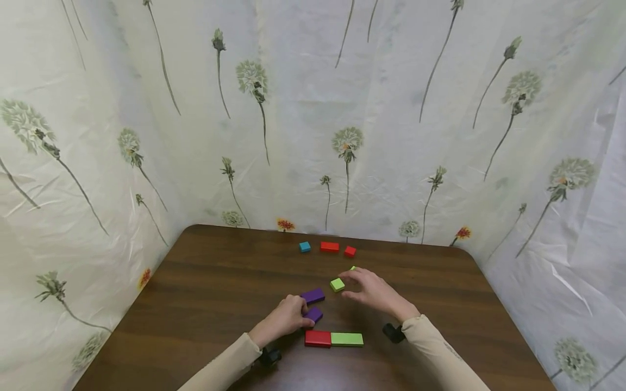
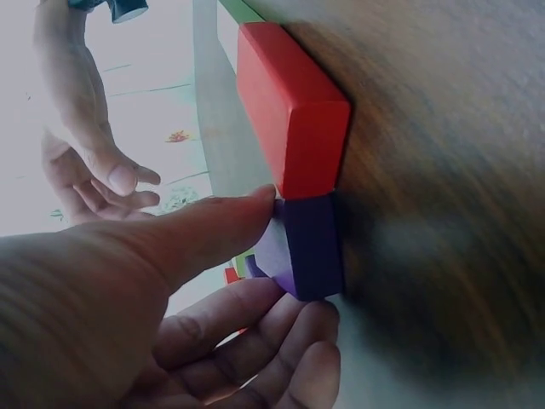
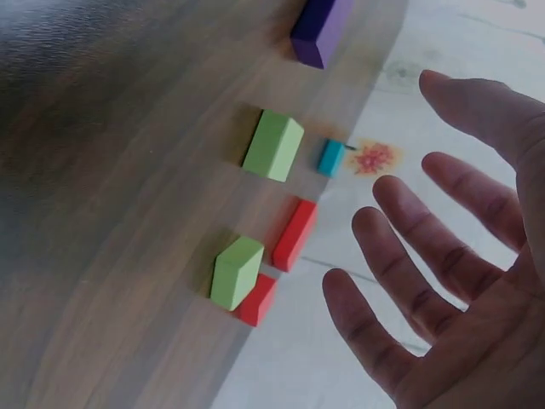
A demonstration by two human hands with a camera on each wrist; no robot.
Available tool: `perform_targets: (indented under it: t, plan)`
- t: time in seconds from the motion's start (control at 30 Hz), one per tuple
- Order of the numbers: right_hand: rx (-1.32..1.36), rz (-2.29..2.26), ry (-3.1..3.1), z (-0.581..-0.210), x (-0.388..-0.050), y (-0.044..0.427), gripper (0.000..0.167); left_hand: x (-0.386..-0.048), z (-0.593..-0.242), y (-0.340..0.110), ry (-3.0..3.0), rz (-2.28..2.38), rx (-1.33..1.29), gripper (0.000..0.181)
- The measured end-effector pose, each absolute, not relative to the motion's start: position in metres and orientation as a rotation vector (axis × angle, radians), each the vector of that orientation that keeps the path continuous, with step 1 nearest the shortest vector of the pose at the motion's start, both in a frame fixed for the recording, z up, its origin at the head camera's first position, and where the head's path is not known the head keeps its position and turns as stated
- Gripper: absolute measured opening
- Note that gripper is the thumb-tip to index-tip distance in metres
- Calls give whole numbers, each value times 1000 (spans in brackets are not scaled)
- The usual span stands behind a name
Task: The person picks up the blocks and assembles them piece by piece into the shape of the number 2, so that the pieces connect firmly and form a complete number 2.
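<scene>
My left hand [image 1: 283,317] pinches a purple block [image 2: 313,247] between thumb and fingertips. In the left wrist view this block stands against the end of a red block [image 2: 285,94], or very near it. A long light green block [image 1: 347,339] joins that red block end to end on the table. Just beyond the held piece lies a second purple block [image 1: 313,296]. My right hand [image 1: 375,293] hovers with fingers spread and nothing in them. Nearest to it are a light green block [image 1: 337,284] and another green block [image 1: 353,267], partly hidden by the fingers in the head view.
Toward the far edge of the brown wooden table [image 1: 220,271] lie a small blue block [image 1: 305,247], a red block [image 1: 330,246] and a smaller red block [image 1: 350,251]. A flower-patterned curtain [image 1: 293,125] surrounds the table at the back and sides.
</scene>
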State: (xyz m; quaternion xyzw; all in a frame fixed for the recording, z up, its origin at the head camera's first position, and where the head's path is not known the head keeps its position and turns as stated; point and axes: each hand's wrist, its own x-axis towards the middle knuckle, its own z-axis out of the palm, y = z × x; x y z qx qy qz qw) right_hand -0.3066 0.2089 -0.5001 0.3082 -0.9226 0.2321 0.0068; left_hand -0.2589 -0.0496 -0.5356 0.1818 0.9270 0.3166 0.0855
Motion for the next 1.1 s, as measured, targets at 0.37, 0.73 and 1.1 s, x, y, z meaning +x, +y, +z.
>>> perform_targets:
  t: [0.37,0.73,1.1]
  plan:
    - [1050,651,-2903,-502,-325,190,44,-260,-534,-50,2757,949,534,26]
    - [1142,621,-2955,-508,-331,166,43,-258,-533,-50,2747,972,539,26]
    - [1217,523,-2961,-514,-333,156,43,-257,-533,-50,2745,982,533,26]
